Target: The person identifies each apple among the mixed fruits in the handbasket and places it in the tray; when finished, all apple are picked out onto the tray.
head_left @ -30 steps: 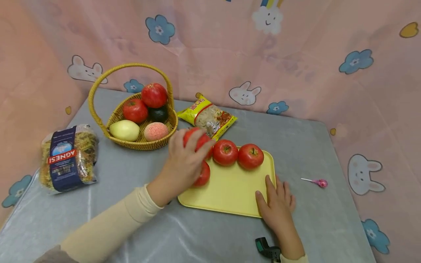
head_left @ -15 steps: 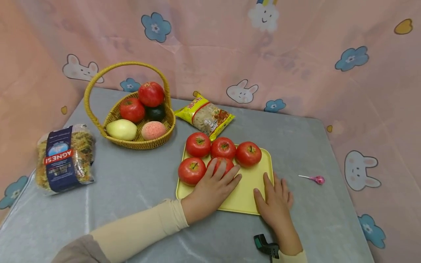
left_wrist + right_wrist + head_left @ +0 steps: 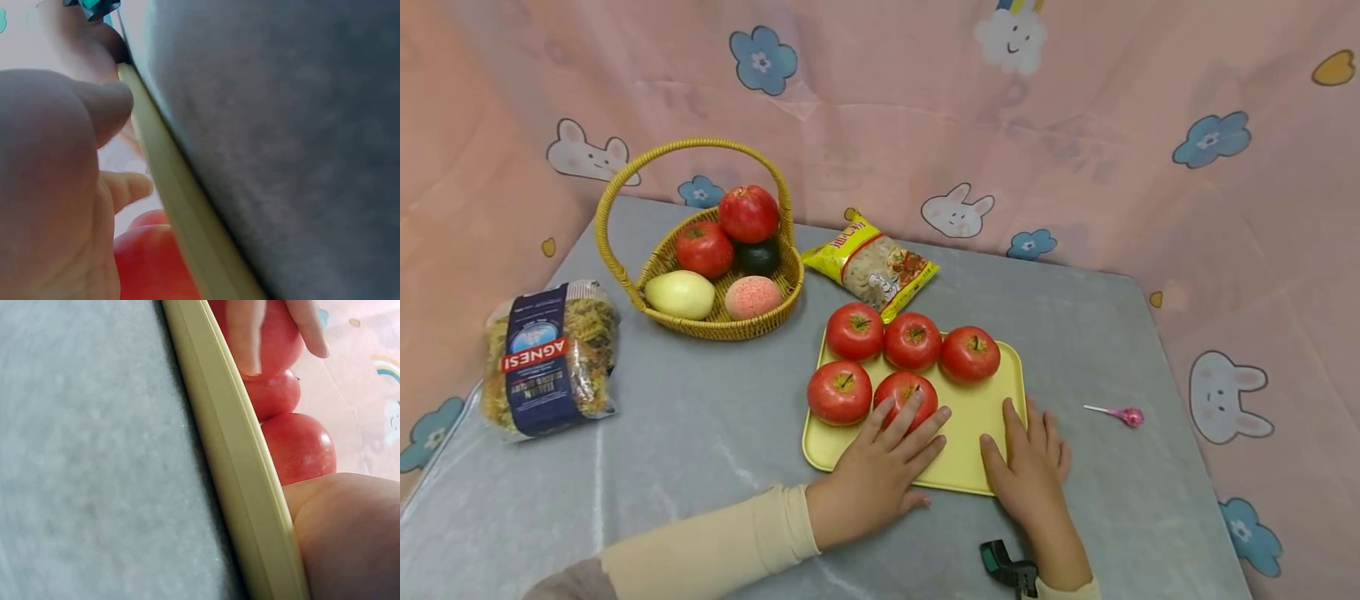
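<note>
On a yellow tray (image 3: pixel 951 458) stand red apples in two rows: three at the back, two in front. My left hand (image 3: pixel 876 475) is over the tray's front edge, fingers spread and extended, the tips overlapping the near side of the front middle apple (image 3: pixel 901 392). To its left sits the other front apple (image 3: pixel 839 393). My right hand (image 3: pixel 1033 467) rests with straight fingers along the tray's right edge, thumb over the tray. In the right wrist view, the tray's side wall (image 3: pixel 225 444) runs close by the hand, with apples (image 3: pixel 299 449) beyond it.
A wicker basket (image 3: pixel 722 329) holding fruit stands at the back left. Left of it lies a pasta bag (image 3: pixel 550 358). Behind the tray is a yellow food packet (image 3: pixel 880 267). A pink lollipop (image 3: pixel 1129 416) lies to the right. A patterned curtain (image 3: pixel 850 150) hangs behind the table.
My left hand let go of an apple at the tray's back left corner, moved right to the front middle apple, then drew back slightly toward me. The right hand stayed put.
</note>
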The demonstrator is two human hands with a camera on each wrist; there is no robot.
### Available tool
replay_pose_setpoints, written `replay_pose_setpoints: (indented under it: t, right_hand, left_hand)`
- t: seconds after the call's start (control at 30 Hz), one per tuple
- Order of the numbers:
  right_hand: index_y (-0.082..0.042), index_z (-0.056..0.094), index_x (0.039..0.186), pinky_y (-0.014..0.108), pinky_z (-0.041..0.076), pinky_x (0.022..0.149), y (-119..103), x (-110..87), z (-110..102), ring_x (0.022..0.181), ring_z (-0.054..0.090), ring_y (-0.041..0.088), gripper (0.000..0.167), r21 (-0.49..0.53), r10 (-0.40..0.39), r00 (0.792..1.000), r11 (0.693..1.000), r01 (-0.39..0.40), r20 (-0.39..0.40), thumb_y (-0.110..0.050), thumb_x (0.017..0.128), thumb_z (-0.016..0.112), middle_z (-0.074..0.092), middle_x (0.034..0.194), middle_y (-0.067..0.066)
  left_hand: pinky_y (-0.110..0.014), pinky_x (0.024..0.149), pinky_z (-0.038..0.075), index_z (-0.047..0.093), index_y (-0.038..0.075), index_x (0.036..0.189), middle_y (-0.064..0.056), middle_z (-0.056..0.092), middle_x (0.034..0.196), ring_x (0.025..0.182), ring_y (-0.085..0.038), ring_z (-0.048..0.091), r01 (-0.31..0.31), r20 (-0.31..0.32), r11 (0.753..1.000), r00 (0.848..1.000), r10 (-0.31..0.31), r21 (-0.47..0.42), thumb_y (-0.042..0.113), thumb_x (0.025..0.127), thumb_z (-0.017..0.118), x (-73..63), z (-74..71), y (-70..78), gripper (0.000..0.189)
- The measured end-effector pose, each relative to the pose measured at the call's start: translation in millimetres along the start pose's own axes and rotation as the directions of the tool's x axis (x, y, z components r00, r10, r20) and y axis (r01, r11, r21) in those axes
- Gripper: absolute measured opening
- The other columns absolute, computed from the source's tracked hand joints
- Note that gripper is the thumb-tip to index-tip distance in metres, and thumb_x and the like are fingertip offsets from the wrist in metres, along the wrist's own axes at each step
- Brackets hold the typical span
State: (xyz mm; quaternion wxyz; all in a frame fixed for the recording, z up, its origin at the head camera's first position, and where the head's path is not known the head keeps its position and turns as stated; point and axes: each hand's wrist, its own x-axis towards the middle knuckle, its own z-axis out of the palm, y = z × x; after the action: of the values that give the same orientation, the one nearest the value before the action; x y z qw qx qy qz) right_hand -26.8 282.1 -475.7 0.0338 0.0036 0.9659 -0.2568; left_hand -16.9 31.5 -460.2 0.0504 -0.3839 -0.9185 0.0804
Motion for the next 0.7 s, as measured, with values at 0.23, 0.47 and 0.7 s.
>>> replay_pose_setpoints:
  t: [0.23,0.47,0.7]
  right_hand:
    - [-0.001,0.035,0.163,0.079,-0.004,0.113,1,-0.5,3,0.156,-0.001,0.054,0.069,-0.003,0.010,1.000,1.000,-0.010,0.015,-0.034,0.108,0.057,0.015,0.171,0.029]
    - [-0.003,0.031,0.165,0.078,-0.007,0.113,1,-0.3,1,0.156,-0.004,0.052,0.070,0.008,0.022,0.999,1.000,-0.022,0.035,-0.037,0.109,0.055,0.011,0.172,0.027]
    - [-0.002,0.031,0.165,0.079,-0.006,0.113,1,0.3,0,0.156,-0.005,0.053,0.070,-0.002,0.026,0.999,1.000,-0.026,0.039,-0.035,0.109,0.056,0.010,0.173,0.027]
  left_hand:
    - [-0.064,0.123,0.004,0.038,0.035,0.166,-0.008,0.005,0.178,0.161,-0.040,-0.006,0.020,-0.085,0.977,0.996,-0.039,-0.212,0.074,0.096,0.057,-5.7,-20.4,-16.8,0.082]
    - [-0.072,0.120,0.003,0.022,0.023,0.171,-0.014,-0.004,0.177,0.159,-0.044,-0.009,0.298,-0.125,0.700,0.866,-0.485,-0.649,0.055,0.099,0.068,-14.5,-67.4,-130.3,0.091]
    - [-0.069,0.120,-0.003,0.005,0.020,0.172,-0.018,-0.005,0.176,0.157,-0.052,0.004,0.537,0.120,0.341,0.650,-0.751,-0.772,0.051,0.105,0.056,-5.6,-68.3,-261.1,0.089]
